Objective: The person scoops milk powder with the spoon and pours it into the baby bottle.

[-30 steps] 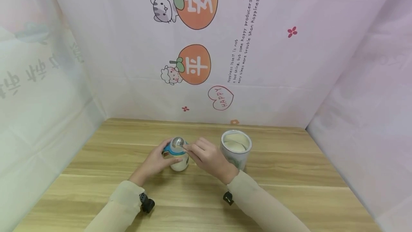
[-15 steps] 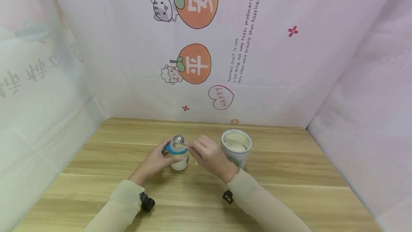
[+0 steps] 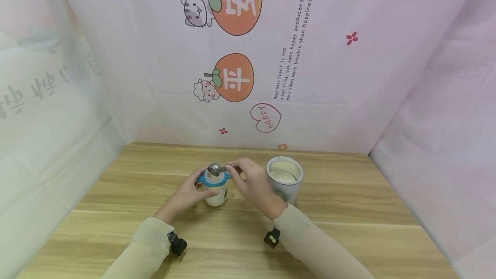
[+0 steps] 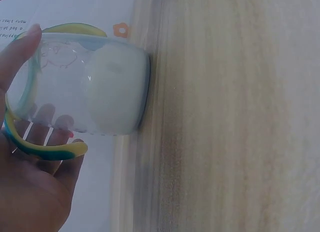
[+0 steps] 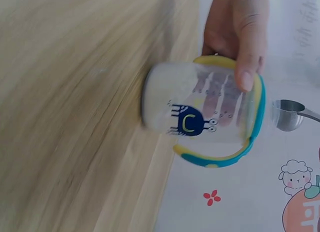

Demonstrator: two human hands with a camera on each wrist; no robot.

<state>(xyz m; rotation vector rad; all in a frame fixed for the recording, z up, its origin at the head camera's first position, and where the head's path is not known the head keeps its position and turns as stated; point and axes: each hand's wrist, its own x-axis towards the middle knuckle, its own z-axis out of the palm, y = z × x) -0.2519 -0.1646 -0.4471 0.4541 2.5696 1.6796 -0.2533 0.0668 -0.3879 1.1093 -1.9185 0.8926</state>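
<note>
My left hand [image 3: 190,193] grips a clear baby bottle [image 5: 167,99] by its side, standing upright on the table. The fingers show through the transparent wall in the left wrist view. Pale powder [image 4: 115,87] fills the lower part. A blue collar and two blue-and-yellow side handles ring its top; a dark cartoon creature is printed on the front. My right hand [image 3: 253,184] pinches the handle of a metal measuring spoon [image 3: 213,169]. Its rounded bowl is held just over the bottle's mouth, turned on its side in the right wrist view.
Right of the bottle stands an open white can [image 3: 284,188] with pale powder [image 3: 282,177] inside, close to my right forearm. The wooden table [image 3: 348,210] meets a white printed cloth [image 3: 317,124] at the back, with cloth walls on both sides.
My right hand has turned and risen slightly, so more of the spoon's handle shows and its bowl is tilted differently over the bottle. My left hand and the bottle stay put.
</note>
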